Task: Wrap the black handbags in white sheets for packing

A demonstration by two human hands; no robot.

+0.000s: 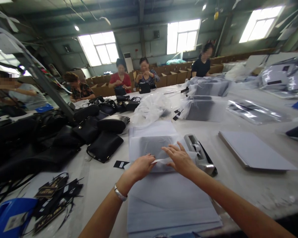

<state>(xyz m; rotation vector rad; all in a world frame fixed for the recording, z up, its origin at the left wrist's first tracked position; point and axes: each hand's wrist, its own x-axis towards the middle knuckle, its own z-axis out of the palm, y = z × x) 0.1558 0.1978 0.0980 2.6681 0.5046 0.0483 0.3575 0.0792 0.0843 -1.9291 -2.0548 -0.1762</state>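
A dark flat item wrapped in thin white tissue [155, 143] lies on a stack of white sheets [169, 205] in front of me. My left hand [142, 167] pinches the near fold of the tissue at its left side. Across the right side of the wrapping, my right hand [180, 158] rests with its fingers spread. Just right of the wrapped item sits a grey tape dispenser [200, 153]. A black tag [121, 164] lies on the table to the left of the stack.
Black bags [105, 145] are heaped on the left, with black and gold tags [52, 198] and a blue object [12, 216] nearer. A white stack [255, 150] lies right. Wrapped bags [200, 109] stand beyond. Several people work across the table.
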